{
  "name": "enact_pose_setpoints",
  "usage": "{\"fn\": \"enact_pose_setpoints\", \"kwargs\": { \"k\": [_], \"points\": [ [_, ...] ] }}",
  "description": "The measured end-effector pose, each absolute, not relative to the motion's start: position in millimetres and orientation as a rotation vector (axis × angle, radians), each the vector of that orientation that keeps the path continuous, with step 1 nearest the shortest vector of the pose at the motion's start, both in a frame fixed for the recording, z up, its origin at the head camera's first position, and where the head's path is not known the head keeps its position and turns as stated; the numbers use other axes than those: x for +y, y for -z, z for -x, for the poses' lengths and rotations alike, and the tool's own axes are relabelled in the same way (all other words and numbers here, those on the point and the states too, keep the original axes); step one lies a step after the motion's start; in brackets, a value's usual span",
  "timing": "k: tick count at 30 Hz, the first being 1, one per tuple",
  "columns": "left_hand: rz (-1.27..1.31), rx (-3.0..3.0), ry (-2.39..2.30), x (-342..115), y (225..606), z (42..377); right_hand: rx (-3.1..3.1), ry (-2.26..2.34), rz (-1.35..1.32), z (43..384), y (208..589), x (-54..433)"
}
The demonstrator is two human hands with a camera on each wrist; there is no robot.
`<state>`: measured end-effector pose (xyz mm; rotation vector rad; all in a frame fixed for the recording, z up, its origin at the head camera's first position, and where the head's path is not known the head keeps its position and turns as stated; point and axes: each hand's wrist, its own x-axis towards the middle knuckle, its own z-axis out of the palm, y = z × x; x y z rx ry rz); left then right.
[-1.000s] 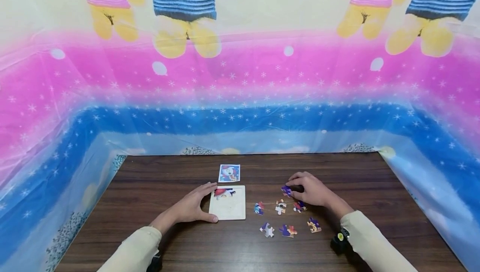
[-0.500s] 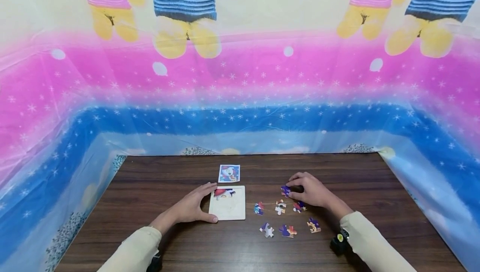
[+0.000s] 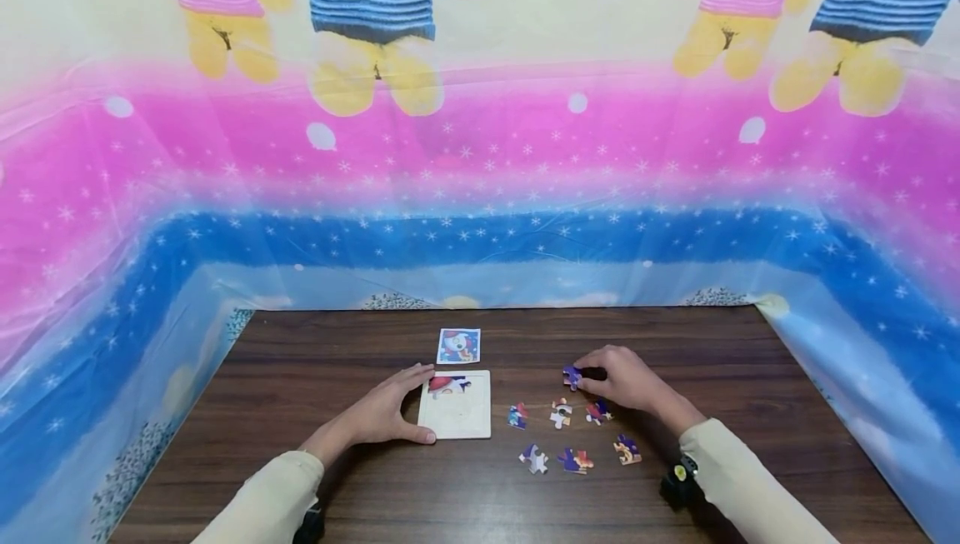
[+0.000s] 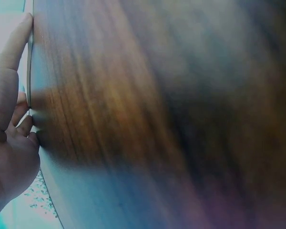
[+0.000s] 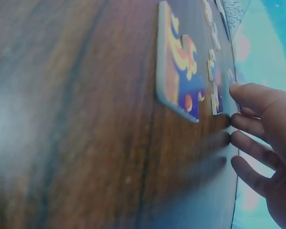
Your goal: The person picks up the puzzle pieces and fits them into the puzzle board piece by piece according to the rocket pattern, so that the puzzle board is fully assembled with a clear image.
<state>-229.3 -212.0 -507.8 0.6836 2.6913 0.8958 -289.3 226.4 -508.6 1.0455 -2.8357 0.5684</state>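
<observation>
My left hand [image 3: 378, 411] spans the left side of a pale puzzle tray [image 3: 461, 421], thumb and forefinger straight at its two left corners. In the left wrist view the thumb [image 4: 19, 40] reaches to the tray's thin edge. Part of a red, white and purple picture [image 3: 448, 386] lies in the tray's upper left. To the right, my right hand [image 3: 628, 377] pinches a purple jigsaw piece [image 3: 570, 377] low over the table; in the right wrist view the thumb mostly hides that piece. An orange and purple jigsaw piece [image 5: 181, 71] is near that hand.
Several loose jigsaw pieces [image 3: 574, 461] lie between the tray and the right forearm. A small square picture card [image 3: 458, 346] sits just behind the tray. The dark wooden table [image 3: 337, 344] meets a patterned cloth backdrop [image 3: 480, 236] at its far edge.
The right hand's fingers have drawn closer together on the purple jigsaw piece, which has shifted slightly away from me. The left hand and tray stay as they were.
</observation>
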Motion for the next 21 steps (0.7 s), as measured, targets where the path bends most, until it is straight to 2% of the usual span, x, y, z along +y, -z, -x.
{"fn": "enact_pose_setpoints", "kwargs": {
  "k": [9,21],
  "points": [
    [-0.69,2.692,-0.903,-212.6,507.1,227.6,-2.818,-0.671,-1.011,290.6,504.8,209.6],
    [-0.7,2.695,-0.895,-212.0,507.1,228.7,-2.75,-0.735,-1.048,283.8,495.3,162.0]
  ]
}}
